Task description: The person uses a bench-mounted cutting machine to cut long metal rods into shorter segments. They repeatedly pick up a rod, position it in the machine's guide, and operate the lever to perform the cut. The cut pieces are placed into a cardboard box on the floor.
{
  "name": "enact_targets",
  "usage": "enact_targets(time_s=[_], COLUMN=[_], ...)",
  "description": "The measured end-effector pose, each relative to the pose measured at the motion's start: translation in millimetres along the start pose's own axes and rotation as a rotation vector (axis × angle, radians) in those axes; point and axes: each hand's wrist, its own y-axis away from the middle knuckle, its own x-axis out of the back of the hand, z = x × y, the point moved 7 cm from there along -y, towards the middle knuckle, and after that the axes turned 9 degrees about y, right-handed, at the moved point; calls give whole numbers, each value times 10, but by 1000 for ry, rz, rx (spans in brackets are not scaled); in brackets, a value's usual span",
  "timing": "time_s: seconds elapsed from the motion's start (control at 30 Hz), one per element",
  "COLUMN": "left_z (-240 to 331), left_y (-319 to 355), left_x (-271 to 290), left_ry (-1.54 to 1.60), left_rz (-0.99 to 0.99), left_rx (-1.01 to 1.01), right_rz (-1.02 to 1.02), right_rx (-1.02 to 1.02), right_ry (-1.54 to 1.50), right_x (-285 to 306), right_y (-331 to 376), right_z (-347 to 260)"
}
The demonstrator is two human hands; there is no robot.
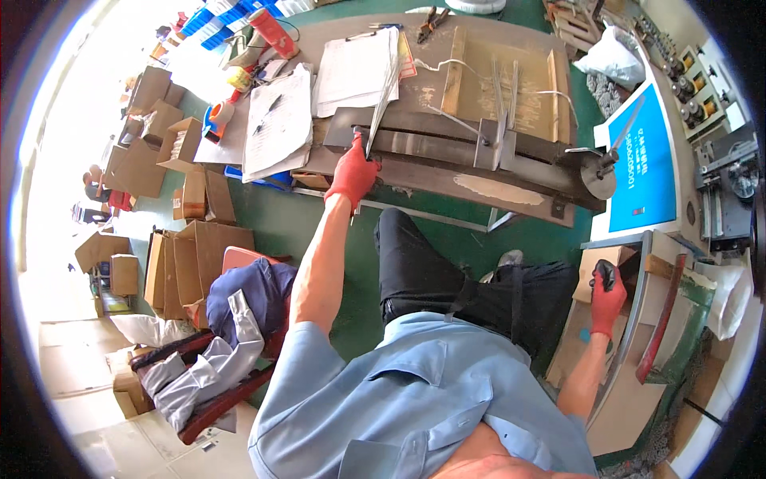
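Observation:
My left hand point(353, 169), in a red glove with dark fingertips, is closed around a bundle of thin metal rods point(386, 92). The bundle stands up at a slant by the left end of a long steel bar fixture point(431, 148) on the table's near edge. A clamp block point(496, 145) sits midway along that fixture, and a round metal disc with a lever point(598, 172) is at its right end. More thin rods point(504, 92) lie behind the block on a wooden-railed board point(479, 60). Gloved likewise, my right hand point(608, 295) is curled closed beside a cabinet; whatever it holds is hidden.
Papers point(279, 124), a clipboard point(357, 72), a tape dispenser point(217, 120) and pliers point(432, 24) lie on the table. Cardboard boxes point(199, 263) and a chair draped with clothes point(231, 335) stand left. Right are a blue-panelled machine point(642, 176) and a cabinet point(630, 383).

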Motion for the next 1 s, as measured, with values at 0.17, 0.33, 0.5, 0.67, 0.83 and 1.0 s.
enact_targets(time_s=[0.17,0.33,0.5,0.67,0.83,1.0], left_z=[-347,-372,19,538,1095,2153], left_y=[-217,-232,157,911,1362,1637], left_x=[-61,-56,81,250,-223,-501], left_ry=[189,406,581,648,834,827], left_rz=[-67,73,227,344,86,-74], left_rx=[-72,-46,-43,-349,-457,-909], right_rz=[-7,-30,-71,-201,-450,-554], right_rx=[66,205,275,244,336,451], right_ry=[-142,-98,-154,-327,-769,-951], right_x=[54,10,-95,-137,10,446], right_y=[7,6,-24,-155,-262,-967], right_z=[-233,-589,-749,-843,-2064,-2539])
